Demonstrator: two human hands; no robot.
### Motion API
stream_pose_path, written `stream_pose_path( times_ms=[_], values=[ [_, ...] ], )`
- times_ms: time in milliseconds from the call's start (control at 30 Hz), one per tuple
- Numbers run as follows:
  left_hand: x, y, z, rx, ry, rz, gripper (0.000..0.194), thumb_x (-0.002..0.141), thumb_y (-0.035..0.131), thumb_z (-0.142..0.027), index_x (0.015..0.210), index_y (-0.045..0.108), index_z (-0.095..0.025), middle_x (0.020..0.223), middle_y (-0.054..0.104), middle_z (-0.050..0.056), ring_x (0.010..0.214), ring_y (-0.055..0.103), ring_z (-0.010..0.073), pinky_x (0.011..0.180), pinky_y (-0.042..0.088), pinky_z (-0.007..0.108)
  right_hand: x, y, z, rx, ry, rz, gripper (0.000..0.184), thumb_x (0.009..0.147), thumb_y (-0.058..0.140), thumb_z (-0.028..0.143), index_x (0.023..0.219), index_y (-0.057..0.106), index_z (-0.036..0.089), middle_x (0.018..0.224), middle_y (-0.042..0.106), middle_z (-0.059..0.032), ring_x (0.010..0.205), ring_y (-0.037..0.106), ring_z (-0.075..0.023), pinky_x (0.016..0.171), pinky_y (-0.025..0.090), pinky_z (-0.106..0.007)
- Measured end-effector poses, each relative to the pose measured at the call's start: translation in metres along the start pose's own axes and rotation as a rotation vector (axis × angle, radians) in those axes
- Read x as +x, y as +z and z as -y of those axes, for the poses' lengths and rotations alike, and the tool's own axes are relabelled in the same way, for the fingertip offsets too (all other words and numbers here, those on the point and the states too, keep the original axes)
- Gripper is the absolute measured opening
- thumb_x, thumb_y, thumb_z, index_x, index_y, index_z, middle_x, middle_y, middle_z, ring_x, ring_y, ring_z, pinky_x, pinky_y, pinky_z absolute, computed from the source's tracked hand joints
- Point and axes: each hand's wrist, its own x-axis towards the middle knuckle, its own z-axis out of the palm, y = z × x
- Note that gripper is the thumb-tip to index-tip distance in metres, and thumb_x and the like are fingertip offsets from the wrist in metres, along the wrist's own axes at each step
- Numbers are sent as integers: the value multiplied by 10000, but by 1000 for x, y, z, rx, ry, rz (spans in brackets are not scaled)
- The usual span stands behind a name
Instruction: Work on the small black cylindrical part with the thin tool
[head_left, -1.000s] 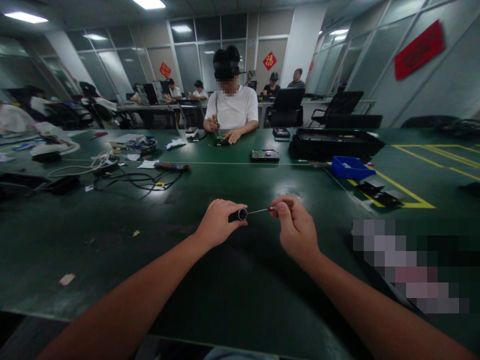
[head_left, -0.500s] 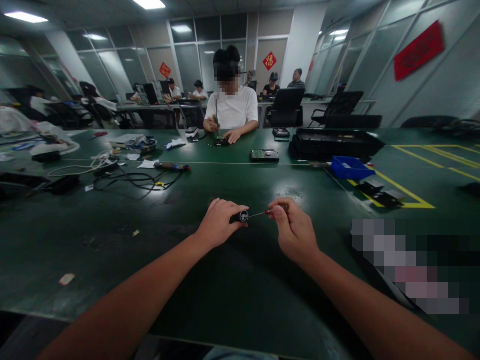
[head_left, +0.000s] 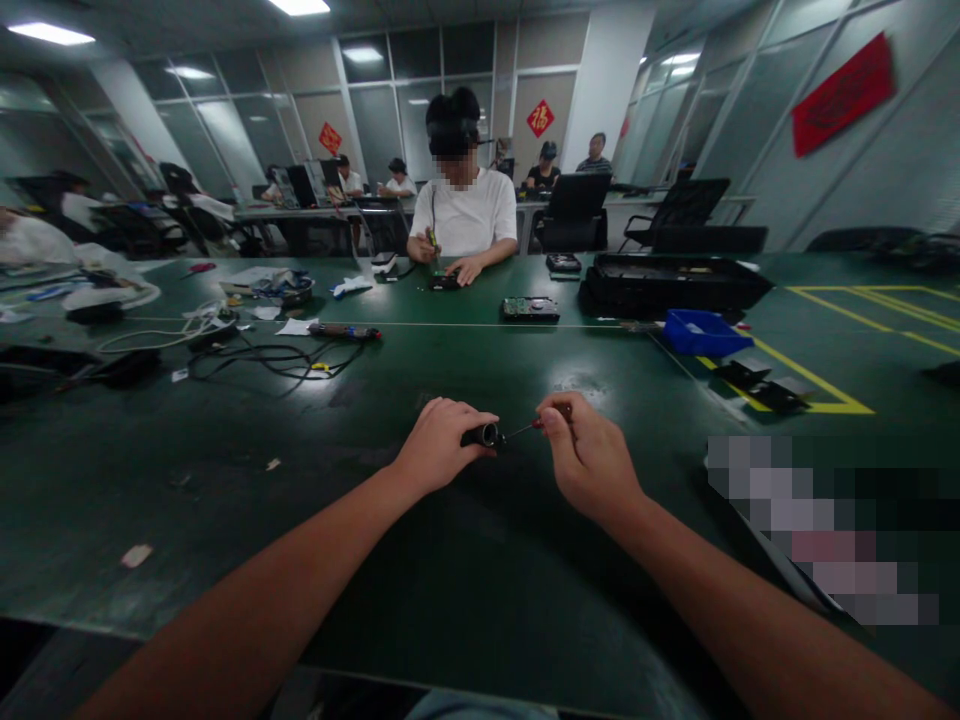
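My left hand (head_left: 441, 440) is closed around a short black cylinder (head_left: 480, 436), its round open end facing right. A screwdriver (head_left: 527, 428) with a thin metal shaft and a dark handle, red near the shaft, is gripped in my right hand (head_left: 589, 450). Its tip points left, toward the cylinder's opening. At that tip, just outside the rim, is a small dark piece (head_left: 501, 440), too small to name. My left fingers hide most of the cylinder, and my right fingers cover much of the handle.
Across the green table (head_left: 360, 580) a person in a white shirt (head_left: 472, 215) works on a small dark device. Ahead lie a hard drive (head_left: 530, 309), a black tray (head_left: 675, 285) and a blue bin (head_left: 705, 333). Cables (head_left: 262, 365) and an electric screwdriver (head_left: 345, 332) lie left.
The screwdriver tip has shifted slightly down and away from the cylinder's opening. A small dark piece now shows outside the rim, and the opening looks hollow. My left hand has hardly moved.
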Motion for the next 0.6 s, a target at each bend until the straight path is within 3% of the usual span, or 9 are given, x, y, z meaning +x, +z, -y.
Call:
stream_pose_path(
  times_ms=[133, 267, 400, 600],
  values=[
    [0, -3, 0, -51, -10, -28, 391, 845, 793, -322, 1221, 700, -269, 1121, 744, 37, 1066, 640, 255, 950, 439, 451, 1, -1, -2, -18, 9, -17, 218, 1024, 412, 335, 974, 587, 216, 834, 713, -61, 758, 672, -214, 698, 458, -342],
    [-1, -7, -3, -131, -58, -143, 392, 853, 787, -326, 1229, 687, -276, 1185, 739, 27, 1107, 640, 245, 986, 446, 444, 1, -1, -4, -29, 22, -84, 204, 1003, 496, 399, 976, 603, 227, 836, 691, -50, 759, 651, -211, 703, 465, -342],
    [-2, -9, -4, -174, -101, -240, 382, 855, 785, -318, 1220, 687, -266, 1188, 736, 28, 1112, 641, 243, 986, 471, 427, 4, 0, -5, -95, -72, -102, 213, 993, 517, 396, 893, 601, 227, 936, 662, -84, 869, 630, -234, 788, 478, -374],
    [-1, -5, -3, -197, -176, -243, 398, 881, 754, -311, 1264, 663, -249, 1228, 723, 46, 1135, 653, 248, 1007, 487, 435, 3, 12, -10, -161, -6, 221, 173, 995, 451, 255, 957, 615, 215, 879, 694, -74, 763, 640, -214, 676, 454, -336]
  ],
)
